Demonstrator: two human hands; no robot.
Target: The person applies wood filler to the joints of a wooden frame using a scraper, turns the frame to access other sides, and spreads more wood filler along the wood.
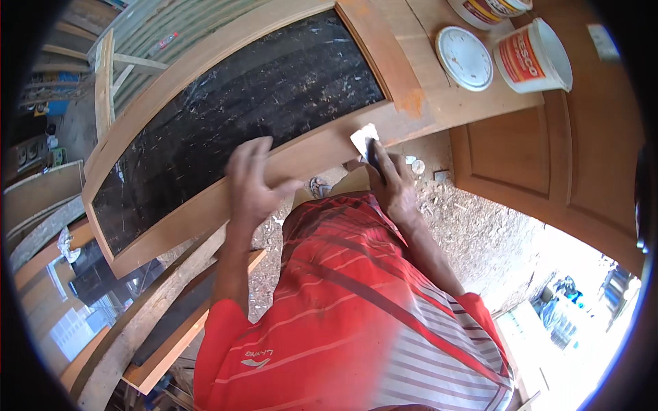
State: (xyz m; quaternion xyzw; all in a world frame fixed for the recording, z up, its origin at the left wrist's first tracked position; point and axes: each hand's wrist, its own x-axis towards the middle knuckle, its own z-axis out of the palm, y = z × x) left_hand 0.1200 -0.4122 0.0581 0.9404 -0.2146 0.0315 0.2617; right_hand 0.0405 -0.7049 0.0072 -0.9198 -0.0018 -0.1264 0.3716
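Observation:
My right hand [396, 188] is closed around the dark handle of a putty knife [365, 140]. Its pale, wide blade points away from me, over the near rail of a wooden frame [312, 152]. A black, scuffed panel [240, 103] fills that frame. Slightly blurred, my left hand [252, 179] is over the near rail farther left, thumb apart from the fingers and nothing in it. Whether it touches the wood, I cannot tell. An orange-brown smear [411, 103] marks the frame's right end.
Right of the frame lies a round white lid [465, 58] beside an open white bucket [538, 58]; another bucket [488, 10] is behind. A brown panelled door [521, 147] stands at the right. Curved boards [137, 329] lean at the lower left. Shavings [473, 226] cover the floor.

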